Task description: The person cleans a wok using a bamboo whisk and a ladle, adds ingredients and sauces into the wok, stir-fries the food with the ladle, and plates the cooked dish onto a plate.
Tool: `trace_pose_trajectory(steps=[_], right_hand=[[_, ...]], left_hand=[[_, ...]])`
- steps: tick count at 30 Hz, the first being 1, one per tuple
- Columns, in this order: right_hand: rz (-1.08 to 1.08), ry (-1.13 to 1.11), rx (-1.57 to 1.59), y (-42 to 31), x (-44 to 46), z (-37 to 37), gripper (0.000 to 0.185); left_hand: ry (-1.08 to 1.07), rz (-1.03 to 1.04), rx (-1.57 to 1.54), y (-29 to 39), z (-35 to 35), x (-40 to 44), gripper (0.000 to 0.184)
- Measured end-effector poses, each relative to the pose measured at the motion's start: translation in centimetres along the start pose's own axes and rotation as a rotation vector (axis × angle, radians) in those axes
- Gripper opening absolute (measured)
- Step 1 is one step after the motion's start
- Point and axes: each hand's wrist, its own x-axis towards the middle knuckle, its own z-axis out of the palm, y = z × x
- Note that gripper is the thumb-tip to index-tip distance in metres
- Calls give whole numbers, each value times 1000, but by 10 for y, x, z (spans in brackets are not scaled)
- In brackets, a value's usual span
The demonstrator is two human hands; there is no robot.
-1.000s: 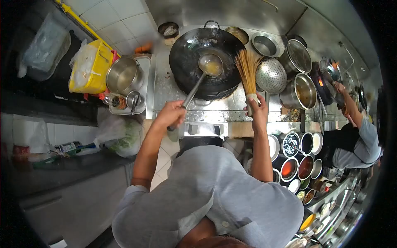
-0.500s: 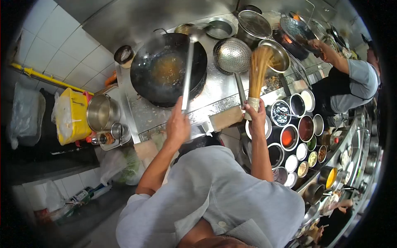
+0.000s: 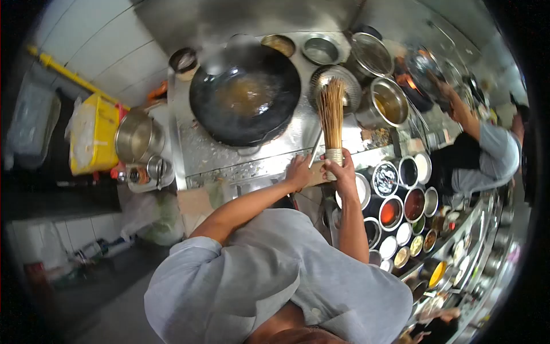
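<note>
My left hand [image 3: 299, 173] is closed at the lower end of a thin metal handle [image 3: 315, 145]. This handle runs up toward the perforated skimmer [image 3: 315, 86]; whether it belongs to the skimmer or the ladle I cannot tell. My right hand [image 3: 341, 169] grips the bound base of a bamboo brush [image 3: 332, 117], bristles up, overlapping the skimmer in view. Left of both hands, the black wok [image 3: 212, 103] sits on the steel stove with some brownish liquid [image 3: 244, 93] in it. The ladle's bowl is not clearly visible.
A pot of yellowish liquid [image 3: 391, 103] and a mesh strainer [image 3: 372, 54] stand right of the skimmer. Sauce containers [image 3: 391, 212] fill the lower right. Another person [image 3: 492, 155] works over a flaming wok at right. A yellow bin [image 3: 94, 135] and steel pot [image 3: 134, 139] are left.
My left hand has moved right from beside the wok, near my right hand. The ladle has left the wok area. The brush stands more upright before the skimmer. The view has shifted.
</note>
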Motion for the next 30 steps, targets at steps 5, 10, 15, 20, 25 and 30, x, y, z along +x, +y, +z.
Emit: trace_pose_trajectory(steps=[5,10,15,20,25,30], right_hand=[[-306,-210,-723,-28,65,9,69],[-487,-623,-1561,-130,123,119,57],[-417,-861,-1798,-31,252,241,45],[-482,-601,-1599,2,273,293,51],[-638,-756,-1858,-20,225,269,54],[-297,-481,-1617,3,285,312,58]], left_hand=[[735,387,435,22,-132,-34,43],[464,121,369,-36,-173,-27,19],[507,126,329,-45,-177,-22,21],[469,137,278,-47,-181,-25,21],[450,123,263,-46,-181,-21,23],[443,107,304,-47,-175,-19,23]])
